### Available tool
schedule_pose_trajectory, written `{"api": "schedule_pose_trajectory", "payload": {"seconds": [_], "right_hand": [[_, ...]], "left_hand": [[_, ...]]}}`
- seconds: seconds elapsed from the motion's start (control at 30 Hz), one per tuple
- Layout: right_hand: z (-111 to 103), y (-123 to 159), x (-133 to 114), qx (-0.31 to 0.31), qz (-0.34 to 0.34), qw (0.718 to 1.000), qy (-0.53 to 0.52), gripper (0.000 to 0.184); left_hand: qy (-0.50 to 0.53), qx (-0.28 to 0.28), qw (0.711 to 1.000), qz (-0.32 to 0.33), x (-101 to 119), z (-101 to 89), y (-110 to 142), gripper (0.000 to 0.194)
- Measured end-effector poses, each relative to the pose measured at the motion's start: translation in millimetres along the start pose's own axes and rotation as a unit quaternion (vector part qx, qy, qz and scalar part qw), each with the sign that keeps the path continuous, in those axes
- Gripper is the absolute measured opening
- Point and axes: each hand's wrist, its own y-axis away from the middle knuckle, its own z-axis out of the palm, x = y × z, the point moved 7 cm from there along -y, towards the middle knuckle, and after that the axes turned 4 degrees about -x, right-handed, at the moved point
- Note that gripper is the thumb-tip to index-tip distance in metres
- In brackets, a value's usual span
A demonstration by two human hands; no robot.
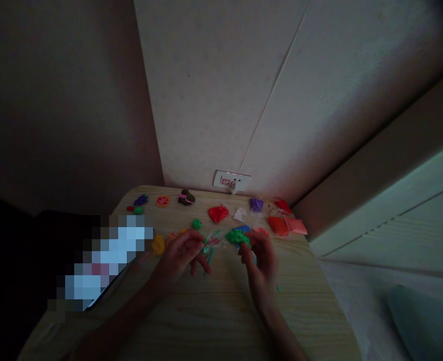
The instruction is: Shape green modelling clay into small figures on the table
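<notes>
My right hand (261, 263) pinches a lump of green modelling clay (237, 237) at its fingertips, just above the wooden table (221, 311). My left hand (182, 255) is curled beside it, its fingertips on a clear plastic wrapper (211, 240) with pink and teal bits in it. The two hands are close together near the table's middle. A blue piece (243, 229) lies just behind the green lump.
Small clay pieces and bags lie along the far edge: red (217, 213), white (239, 214), purple (256, 204), orange bags (287, 225), a green ball (196, 223), a yellow lump (158, 244), an orange disc (163, 201). A wall socket (231, 180) is behind. A blurred screen (104, 260) lies left.
</notes>
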Motion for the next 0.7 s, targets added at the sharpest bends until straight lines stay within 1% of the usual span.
{"api": "schedule_pose_trajectory", "payload": {"seconds": [0.1, 0.2, 0.4, 0.5, 0.57, 0.63, 0.7], "right_hand": [[-0.8, -0.9, 0.6, 0.008, 0.006, 1.0, 0.0, 0.016], [3.6, -1.4, -1.7, -0.012, 0.001, 1.0, 0.027, 0.014], [4.0, 0.5, -10.5, -0.009, -0.035, 0.998, 0.047, 0.01], [7.2, 1.1, -15.2, -0.027, -0.06, 0.995, 0.07, 0.008], [8.5, 1.4, -15.0, -0.035, -0.065, 0.994, 0.076, 0.008], [5.5, 1.8, -11.4, -0.021, -0.055, 0.997, 0.058, 0.008], [-0.5, 2.7, -6.3, 0.009, -0.04, 0.999, 0.026, 0.011]], "left_hand": [[-0.007, -0.008, 1.0, 0.008, 2.0, 1.1, 1.0, 0.023], [0.004, -0.025, 1.0, 0.016, 3.5, 3.4, 2.6, 0.026], [0.006, 0.001, 1.0, 0.002, 5.6, 1.7, 4.5, 0.024], [0.006, -0.013, 1.0, 0.002, 4.6, 3.7, 3.2, 0.025], [0.007, -0.021, 1.0, 0.008, 3.6, 3.8, 3.1, 0.026], [-0.001, -0.023, 1.0, 0.02, 4.3, 2.6, 4.4, 0.026], [-0.039, -0.022, 0.998, 0.041, 8.1, 1.2, 7.3, 0.022]]}}
